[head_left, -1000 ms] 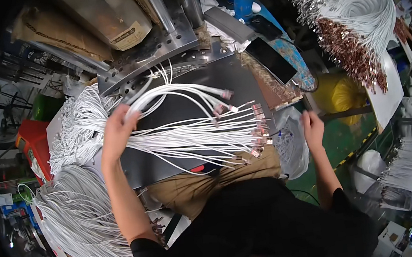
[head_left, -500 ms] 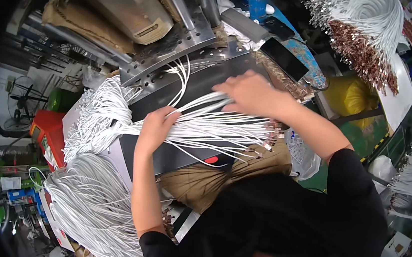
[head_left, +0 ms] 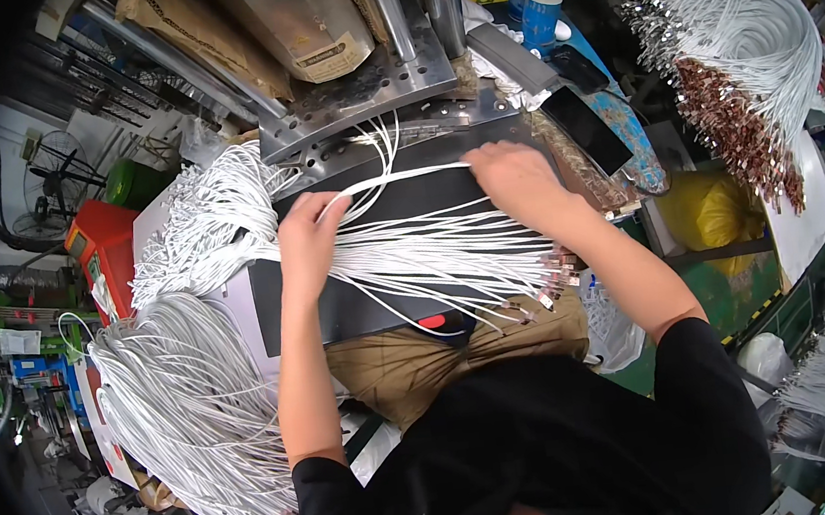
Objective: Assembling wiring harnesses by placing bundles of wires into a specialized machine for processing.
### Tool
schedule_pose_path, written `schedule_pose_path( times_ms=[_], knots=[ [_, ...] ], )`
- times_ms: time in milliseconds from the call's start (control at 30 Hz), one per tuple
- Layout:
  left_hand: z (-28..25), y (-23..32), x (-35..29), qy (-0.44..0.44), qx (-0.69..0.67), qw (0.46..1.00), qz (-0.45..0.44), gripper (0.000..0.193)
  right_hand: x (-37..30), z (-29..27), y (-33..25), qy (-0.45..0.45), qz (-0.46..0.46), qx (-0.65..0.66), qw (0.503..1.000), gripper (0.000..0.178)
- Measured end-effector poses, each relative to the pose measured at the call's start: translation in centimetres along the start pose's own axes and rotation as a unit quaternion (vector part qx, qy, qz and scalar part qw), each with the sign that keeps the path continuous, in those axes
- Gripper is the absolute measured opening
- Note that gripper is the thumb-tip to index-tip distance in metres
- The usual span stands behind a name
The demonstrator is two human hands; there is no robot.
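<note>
A fan of white cables (head_left: 432, 250) lies across a dark board (head_left: 282, 306) in front of me, its metal-tipped ends (head_left: 557, 270) to the right. Over the fan, a few separate white cables (head_left: 409, 174) stretch between my two hands. My left hand (head_left: 308, 236) is closed around cables at the left of the fan. With its fingers pinched, my right hand (head_left: 515, 178) grips the right ends of the separate cables; its fingers cover those ends. More cables (head_left: 384, 145) curve up from the left hand toward the machine's metal plate (head_left: 356, 98).
Heaped white cables (head_left: 212, 218) lie left of the board, with a large bundle (head_left: 182, 407) nearer me. A phone (head_left: 587, 129) rests right of the machine. Farther right are a yellow bag (head_left: 714, 209) and a hanging cable bundle (head_left: 761, 30) with metal ends.
My right hand has drawn a few cables up and away from the fan, and its fingers have closed on their ends. My left hand stays at the fan's left side.
</note>
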State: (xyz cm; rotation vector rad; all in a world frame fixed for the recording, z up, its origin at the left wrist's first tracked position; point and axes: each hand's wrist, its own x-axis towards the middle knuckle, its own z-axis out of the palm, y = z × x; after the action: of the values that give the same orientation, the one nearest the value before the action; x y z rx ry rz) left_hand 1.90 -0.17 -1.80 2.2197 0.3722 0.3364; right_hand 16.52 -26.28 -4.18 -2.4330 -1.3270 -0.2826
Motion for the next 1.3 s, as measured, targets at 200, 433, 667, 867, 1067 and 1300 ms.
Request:
schedule_pose_path(
  times_ms=[200, 433, 667, 867, 1067, 1300],
  knots=[
    [1.1, 7.6, -0.4, -0.071, 0.166, 0.976, 0.123, 0.033, 0.1, -2.4, -3.3, -0.043, -0.068, 0.126, 0.989, 0.025],
    [5.5, 5.6, -3.6, -0.375, -0.374, 0.815, -0.235, 0.032, -0.9, -2.5, -2.8, -0.067, -0.218, 0.106, 0.968, 0.026],
    [8.5, 4.1, -0.5, -0.264, -0.328, 0.88, -0.221, 0.024, 3.2, 0.8, -1.9, -0.076, 0.06, 0.467, 0.879, 0.038],
    [8.2, 2.5, 4.0, -0.181, -0.45, 0.84, -0.242, 0.025, 6.4, 4.3, 3.3, 0.116, -0.036, 0.117, 0.986, 0.038],
    [8.6, 0.5, 4.5, -0.148, -0.456, 0.839, -0.257, 0.027, 4.9, 5.4, 2.8, 0.063, -0.087, 0.022, 0.994, 0.044],
    [8.8, 1.1, 4.4, -0.221, -0.356, 0.873, -0.247, 0.028, 4.8, 3.5, 4.1, -0.156, 0.27, 0.588, 0.746, 0.042]
  ],
)
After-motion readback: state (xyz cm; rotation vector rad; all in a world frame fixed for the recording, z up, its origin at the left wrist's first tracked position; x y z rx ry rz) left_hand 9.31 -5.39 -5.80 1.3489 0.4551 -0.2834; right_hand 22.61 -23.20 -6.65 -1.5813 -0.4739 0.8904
